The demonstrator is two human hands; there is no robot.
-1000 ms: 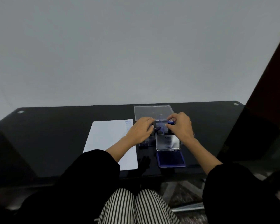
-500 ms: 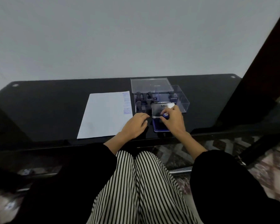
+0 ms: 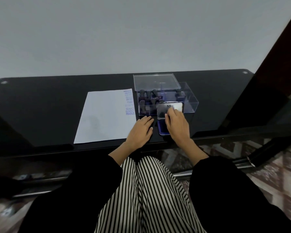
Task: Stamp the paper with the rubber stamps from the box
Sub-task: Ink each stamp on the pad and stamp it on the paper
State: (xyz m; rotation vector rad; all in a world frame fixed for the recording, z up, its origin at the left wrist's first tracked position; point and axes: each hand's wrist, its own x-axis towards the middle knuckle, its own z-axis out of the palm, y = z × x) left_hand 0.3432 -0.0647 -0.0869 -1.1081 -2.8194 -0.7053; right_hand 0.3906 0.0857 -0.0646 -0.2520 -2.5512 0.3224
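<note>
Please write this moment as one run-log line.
left hand flat on table | right hand fingers curled over open ink pad, grip hidden | paper stamped along right edge

One paper, one box, one lid, one ink pad.

Clear plastic stamp box screened in front by raised silver ink-pad lid, open from above, white paper sheet unobstructed.

Both hands have left the clear box: the left hand now rests on the worktop, the right hand has carried its stamp over the ink pad, mid-frame.
</note>
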